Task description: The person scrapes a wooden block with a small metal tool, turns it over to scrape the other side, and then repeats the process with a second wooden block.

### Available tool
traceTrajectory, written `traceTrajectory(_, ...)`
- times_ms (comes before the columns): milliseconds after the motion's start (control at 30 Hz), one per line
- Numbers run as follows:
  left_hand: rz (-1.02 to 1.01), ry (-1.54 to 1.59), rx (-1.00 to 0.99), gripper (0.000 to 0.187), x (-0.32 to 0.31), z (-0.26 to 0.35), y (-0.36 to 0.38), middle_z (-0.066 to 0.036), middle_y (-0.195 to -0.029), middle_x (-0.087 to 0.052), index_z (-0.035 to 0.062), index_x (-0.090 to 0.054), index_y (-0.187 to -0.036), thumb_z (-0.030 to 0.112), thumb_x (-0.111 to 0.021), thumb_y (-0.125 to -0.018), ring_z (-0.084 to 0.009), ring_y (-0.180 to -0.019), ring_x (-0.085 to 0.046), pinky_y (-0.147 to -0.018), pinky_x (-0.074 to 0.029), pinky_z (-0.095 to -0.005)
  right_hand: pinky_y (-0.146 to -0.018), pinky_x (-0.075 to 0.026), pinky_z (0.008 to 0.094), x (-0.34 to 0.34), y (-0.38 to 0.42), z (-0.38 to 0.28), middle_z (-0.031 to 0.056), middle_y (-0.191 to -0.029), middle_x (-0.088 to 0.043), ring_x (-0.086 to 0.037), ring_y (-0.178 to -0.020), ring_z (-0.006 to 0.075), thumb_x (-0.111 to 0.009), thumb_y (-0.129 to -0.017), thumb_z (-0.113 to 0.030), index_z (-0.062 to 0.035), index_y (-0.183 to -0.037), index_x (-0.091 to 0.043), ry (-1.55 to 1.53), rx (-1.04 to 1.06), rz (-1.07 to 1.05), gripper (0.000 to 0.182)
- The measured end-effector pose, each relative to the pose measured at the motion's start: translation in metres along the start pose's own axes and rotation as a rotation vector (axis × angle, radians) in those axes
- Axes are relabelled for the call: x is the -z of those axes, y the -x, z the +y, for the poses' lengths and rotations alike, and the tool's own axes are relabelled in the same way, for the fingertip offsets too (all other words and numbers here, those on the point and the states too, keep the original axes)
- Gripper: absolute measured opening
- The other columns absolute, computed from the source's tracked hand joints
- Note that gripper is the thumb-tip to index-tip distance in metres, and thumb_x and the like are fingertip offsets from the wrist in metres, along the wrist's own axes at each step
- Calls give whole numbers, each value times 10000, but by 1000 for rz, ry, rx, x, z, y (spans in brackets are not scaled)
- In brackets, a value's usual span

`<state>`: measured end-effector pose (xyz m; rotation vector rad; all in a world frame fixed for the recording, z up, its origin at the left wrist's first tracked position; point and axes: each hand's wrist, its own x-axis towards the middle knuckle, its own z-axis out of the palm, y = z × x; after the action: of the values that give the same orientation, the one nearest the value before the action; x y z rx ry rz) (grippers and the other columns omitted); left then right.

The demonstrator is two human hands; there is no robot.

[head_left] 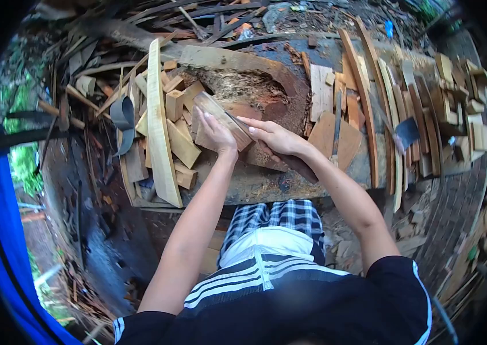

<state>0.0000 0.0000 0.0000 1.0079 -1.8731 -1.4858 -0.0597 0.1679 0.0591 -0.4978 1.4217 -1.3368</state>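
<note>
My left hand is closed on a pale wooden block, thumb on its near face, and holds it tilted over the hollowed log slab. Wrapped round a knife with a long dark handle is my right hand, its index finger stretched forward toward the blade. The thin dark blade lies against the right side of the block. Most of the blade's edge and the far side of the block are hidden.
A long curved plank and several cut blocks lie on the workbench to the left. Long strips, flat boards and stacked offcuts are on the right. A blue sheet hangs at far left.
</note>
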Motion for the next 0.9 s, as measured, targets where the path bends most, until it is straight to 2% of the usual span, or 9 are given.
traceTrajectory(67, 21, 47, -29, 542, 20, 7, -14, -141, -1591, -241, 21, -230, -1529, 305, -268, -1069, -267, -1459, -246, -1183, -193, -346, -450, -486, 301, -23, -2, -10, 56, -544, -524, -510, -387, 136, -360, -1048, -257, -167, -1530, -309, 113, 44, 22, 493)
traceTrajectory(100, -6, 93, 3, 542, -23, -3, 20, -141, -1591, -241, 21, -230, -1529, 305, -268, -1069, -267, -1459, -246, -1183, -193, -346, -437, -473, 301, 6, 43, 11, 41, -528, -497, -510, -389, 129, -355, -1045, -238, -179, -1530, -313, 106, 17, 48, 490)
traceTrajectory(167, 49, 19, -21, 538, -17, -1, 12, -146, -1580, -267, 5, -234, -1524, 291, -264, -1069, -275, -1444, -278, -1178, -210, -353, -453, -505, 327, -2, 55, 6, 100, -597, -580, -549, -405, 156, -364, -1037, -226, -178, -1524, -324, 181, -28, 75, 490)
traceTrajectory(367, 4, 39, -30, 534, -12, 2, 9, -173, -1567, -277, -5, -233, -1519, 281, -263, -1070, -282, -1427, -310, -1175, -237, -363, -518, -565, 383, 3, -17, -23, 214, -886, -694, -625, -460, 235, -389, -1020, -233, -205, -1496, -381, 306, 36, 121, 477)
traceTrajectory(500, 15, -24, -20, 540, -10, 4, 7, -177, -1560, -287, -22, -242, -1510, 291, -261, -1070, -278, -1429, -306, -1177, -236, -363, -578, -577, 396, 2, -12, -8, 229, -961, -693, -640, -489, 251, -385, -1018, -247, -233, -1486, -400, 341, 59, 155, 468)
traceTrajectory(567, 28, -11, -21, 546, -11, 5, 7, -185, -1561, -282, -26, -239, -1510, 300, -256, -1072, -276, -1434, -295, -1178, -233, -363, -730, -575, 434, 1, 1, 15, 226, -1054, -690, -685, -629, 306, -375, -1018, -265, -241, -1478, -412, 520, 156, 217, 462)
traceTrajectory(600, 33, -42, -27, 550, -12, 6, 8, -188, -1563, -279, -27, -236, -1511, 305, -254, -1072, -274, -1437, -291, -1177, -234, -362, -865, -532, 459, 1, 4, 14, 210, -1094, -687, -697, -826, 356, -380, -1013, -288, -258, -1474, -418, 583, 190, 258, 464)
traceTrajectory(733, 14, -3, -29, 560, -12, 8, 7, -195, -1573, -253, -31, -223, -1512, 314, -254, -1073, -288, -1449, -264, -1184, -217, -372, -893, -517, 479, 11, 11, -46, 228, -1089, -676, -675, -969, 376, -393, -1000, -306, -292, -1473, -411, 549, -98, 92, 473)
traceTrajectory(900, 4, -1, -13, 551, -10, 5, 9, -198, -1573, -249, -28, -223, -1511, 306, -254, -1074, -299, -1444, -270, -1185, -214, -382, -891, -515, 501, -8, 12, -8, 223, -1092, -678, -672, -972, 384, -383, -1002, -303, -295, -1486, -382, 617, 40, 230, 484)
